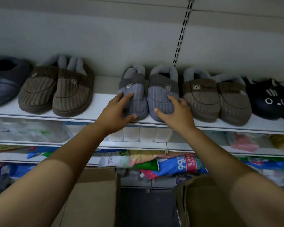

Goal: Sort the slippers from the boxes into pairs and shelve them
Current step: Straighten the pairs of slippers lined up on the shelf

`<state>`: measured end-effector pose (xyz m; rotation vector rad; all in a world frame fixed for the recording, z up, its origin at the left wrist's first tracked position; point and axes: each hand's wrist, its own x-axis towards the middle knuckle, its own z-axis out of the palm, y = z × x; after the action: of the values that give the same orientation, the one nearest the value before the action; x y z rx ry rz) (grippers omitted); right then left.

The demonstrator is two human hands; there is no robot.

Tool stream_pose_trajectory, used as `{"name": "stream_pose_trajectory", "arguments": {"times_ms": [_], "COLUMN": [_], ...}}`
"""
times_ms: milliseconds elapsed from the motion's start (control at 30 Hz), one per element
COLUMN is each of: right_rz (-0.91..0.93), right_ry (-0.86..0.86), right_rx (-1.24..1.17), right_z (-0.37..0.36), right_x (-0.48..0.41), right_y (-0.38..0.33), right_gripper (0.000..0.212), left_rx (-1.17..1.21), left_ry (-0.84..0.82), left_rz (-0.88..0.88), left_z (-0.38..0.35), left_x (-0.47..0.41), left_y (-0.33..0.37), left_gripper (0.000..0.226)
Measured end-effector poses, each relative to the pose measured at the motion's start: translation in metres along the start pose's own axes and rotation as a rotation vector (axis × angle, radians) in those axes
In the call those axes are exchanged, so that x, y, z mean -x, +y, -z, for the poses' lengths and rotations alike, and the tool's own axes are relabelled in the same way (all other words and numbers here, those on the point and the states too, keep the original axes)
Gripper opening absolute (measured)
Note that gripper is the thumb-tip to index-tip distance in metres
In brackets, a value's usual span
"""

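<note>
A pair of grey corduroy slippers with bear badges stands on the white shelf [103, 102], toes toward me. My left hand [116, 110] grips the toe of the left grey slipper [134, 89], fingers on top and thumb under its front. My right hand [177, 110] grips the toe of the right grey slipper [162, 89] the same way. A brown pair [56, 90] sits to the left, and another brown pair [216, 99] to the right touches the grey one.
A dark grey slipper [5, 79] lies at the far left and black cat-face slippers [269, 99] at the far right. Lower shelves hold packaged goods [179, 163]. Two cardboard boxes [92, 194] stand below my arms. A slotted upright [182, 30] runs up the back wall.
</note>
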<state>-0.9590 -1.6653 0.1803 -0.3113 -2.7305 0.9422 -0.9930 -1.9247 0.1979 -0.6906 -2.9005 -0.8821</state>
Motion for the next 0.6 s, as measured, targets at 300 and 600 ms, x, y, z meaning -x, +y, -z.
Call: {"name": "stream_pose_trajectory", "arguments": {"times_ms": [300,600], "right_rz": [0.018,0.116], "right_ry": [-0.079,-0.08], "right_rx": [0.067,-0.008], "right_z": [0.001,-0.012], "right_x": [0.009,0.01], "right_y": [-0.005,-0.02], "right_gripper": [0.112,0.106], "left_rx": [0.027,0.071], "left_ry": [0.011,0.057], "left_rz": [0.018,0.007], "left_z": [-0.01,0.006], "left_x": [-0.007,0.004], "left_y": [0.01,-0.023], "left_gripper": [0.105,0.098]}}
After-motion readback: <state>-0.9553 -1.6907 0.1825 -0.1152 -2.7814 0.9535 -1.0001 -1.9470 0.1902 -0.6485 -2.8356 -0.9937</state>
